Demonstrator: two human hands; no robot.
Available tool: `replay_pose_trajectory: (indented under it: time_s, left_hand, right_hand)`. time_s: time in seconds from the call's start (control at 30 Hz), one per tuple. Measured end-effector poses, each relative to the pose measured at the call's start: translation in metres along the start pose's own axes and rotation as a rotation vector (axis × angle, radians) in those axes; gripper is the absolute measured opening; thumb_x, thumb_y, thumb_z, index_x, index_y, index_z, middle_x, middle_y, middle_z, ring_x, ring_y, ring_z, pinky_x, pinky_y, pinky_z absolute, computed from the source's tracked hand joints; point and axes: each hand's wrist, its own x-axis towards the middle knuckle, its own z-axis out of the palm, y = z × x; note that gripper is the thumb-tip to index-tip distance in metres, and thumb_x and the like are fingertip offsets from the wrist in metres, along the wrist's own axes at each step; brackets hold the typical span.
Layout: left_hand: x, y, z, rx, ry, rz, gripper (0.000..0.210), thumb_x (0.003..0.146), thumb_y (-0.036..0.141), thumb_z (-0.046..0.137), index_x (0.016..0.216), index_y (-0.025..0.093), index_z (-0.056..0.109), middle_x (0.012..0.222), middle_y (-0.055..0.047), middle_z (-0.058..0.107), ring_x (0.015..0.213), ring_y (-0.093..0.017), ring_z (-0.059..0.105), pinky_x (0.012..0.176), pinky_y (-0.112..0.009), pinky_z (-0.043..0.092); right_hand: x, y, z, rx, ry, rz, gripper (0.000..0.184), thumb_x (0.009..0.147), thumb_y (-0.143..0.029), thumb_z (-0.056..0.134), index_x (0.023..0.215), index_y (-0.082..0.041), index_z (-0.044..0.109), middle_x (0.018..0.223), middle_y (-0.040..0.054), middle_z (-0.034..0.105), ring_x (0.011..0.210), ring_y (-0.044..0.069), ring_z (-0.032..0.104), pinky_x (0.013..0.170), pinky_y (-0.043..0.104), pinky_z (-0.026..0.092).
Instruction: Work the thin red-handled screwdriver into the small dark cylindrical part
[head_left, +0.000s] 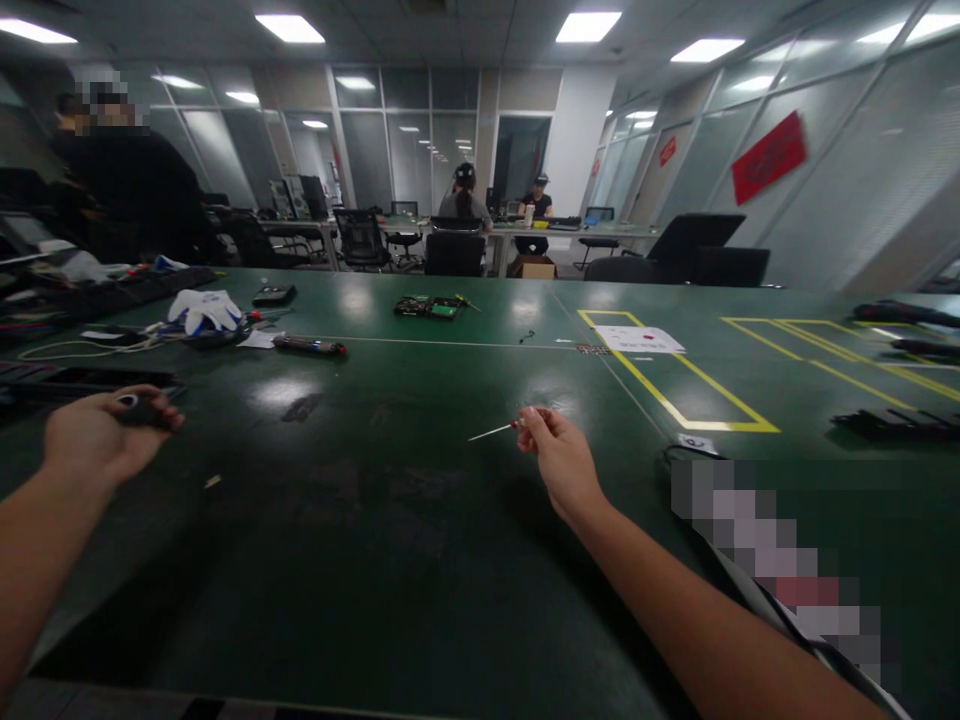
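Observation:
My right hand (559,455) is closed round the handle of a small screwdriver (491,433), held above the green tabletop (420,600). Its thin metal shaft points left, with a bit of red where it meets my fingers. At the left, my left hand (105,430) is wrapped round a short black cylindrical object (142,412) with a pale ring at one end; its kind I cannot make out. Beyond that hand lies a dark tube-shaped tool (309,346) with a red tip.
White-and-blue gloves (205,311) and cables lie at the far left. Green circuit boards (427,307) sit toward the table's back edge. Yellow tape outlines (694,412) and a paper sheet (639,339) are on the right. A dark-edged, blurred-out item (720,560) lies beside my right forearm. People are in the background.

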Motion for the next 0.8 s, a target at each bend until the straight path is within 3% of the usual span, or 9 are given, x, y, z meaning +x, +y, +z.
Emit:
replay_pose_trajectory:
  time_s: [0.07, 0.17, 0.3, 0.47, 0.57, 0.67, 0.8]
  left_hand:
    - [-0.023, -0.002, 0.029, -0.077, -0.044, -0.083, 0.021, 0.059, 0.011, 0.049, 0.079, 0.01, 0.056, 0.075, -0.009, 0.049, 0.067, -0.02, 0.048, 0.06, -0.035, 0.046]
    - [-0.06, -0.009, 0.071, -0.098, -0.244, -0.173, 0.023, 0.057, 0.009, 0.049, 0.078, 0.01, 0.057, 0.074, -0.009, 0.05, 0.069, -0.02, 0.05, 0.063, -0.035, 0.047]
    - [-0.104, -0.023, 0.118, -0.152, -0.409, -0.277, 0.02, 0.062, 0.01, 0.048, 0.078, 0.011, 0.06, 0.074, -0.011, 0.052, 0.07, -0.022, 0.051, 0.064, -0.038, 0.048]
    - [-0.159, -0.046, 0.172, -0.145, -0.56, -0.386, 0.015, 0.073, 0.017, 0.048, 0.08, 0.012, 0.06, 0.077, -0.009, 0.054, 0.07, -0.021, 0.053, 0.064, -0.035, 0.049]
    - [-0.192, -0.067, 0.194, -0.113, -0.661, -0.43, 0.015, 0.075, 0.022, 0.054, 0.086, 0.013, 0.06, 0.083, -0.007, 0.055, 0.073, -0.019, 0.055, 0.067, -0.032, 0.049]
    - [-0.216, -0.092, 0.203, -0.002, -0.795, -0.334, 0.025, 0.07, 0.02, 0.066, 0.093, 0.015, 0.058, 0.09, -0.005, 0.056, 0.079, -0.018, 0.055, 0.072, -0.029, 0.046]
    - [-0.233, -0.116, 0.198, 0.424, -0.953, 0.067, 0.035, 0.073, 0.015, 0.071, 0.105, 0.018, 0.056, 0.096, -0.003, 0.058, 0.089, -0.019, 0.055, 0.082, -0.032, 0.044]
  right_hand:
    - [0.0, -0.001, 0.0, -0.015, -0.005, -0.002, 0.033, 0.084, -0.054, 0.071, 0.084, -0.021, 0.07, 0.067, -0.0001, 0.063, 0.061, 0.015, 0.054, 0.062, 0.031, 0.042]
    - [-0.001, -0.001, 0.0, -0.025, -0.008, -0.005, 0.031, 0.086, -0.052, 0.069, 0.086, -0.021, 0.07, 0.067, -0.0005, 0.063, 0.061, 0.015, 0.054, 0.062, 0.031, 0.042]
    - [-0.001, -0.001, 0.0, -0.018, -0.012, -0.016, 0.031, 0.086, -0.051, 0.069, 0.09, -0.021, 0.07, 0.068, -0.0007, 0.064, 0.061, 0.015, 0.055, 0.062, 0.031, 0.043]
    - [0.001, 0.001, 0.0, 0.001, 0.029, -0.023, 0.034, 0.081, -0.047, 0.073, 0.101, -0.02, 0.071, 0.074, 0.0003, 0.067, 0.066, 0.016, 0.059, 0.065, 0.032, 0.047]
    - [0.001, 0.001, 0.0, 0.029, 0.031, -0.023, 0.036, 0.079, -0.043, 0.074, 0.105, -0.019, 0.07, 0.078, 0.0004, 0.067, 0.069, 0.016, 0.061, 0.068, 0.032, 0.049]
    - [0.0, -0.002, -0.001, 0.003, 0.006, -0.03, 0.032, 0.082, -0.045, 0.071, 0.102, -0.019, 0.072, 0.077, 0.0009, 0.067, 0.068, 0.016, 0.06, 0.066, 0.032, 0.048]
    - [-0.003, -0.009, -0.002, -0.123, -0.006, -0.091, 0.032, 0.086, -0.051, 0.069, 0.083, -0.019, 0.072, 0.07, 0.0014, 0.065, 0.063, 0.015, 0.055, 0.061, 0.03, 0.044]
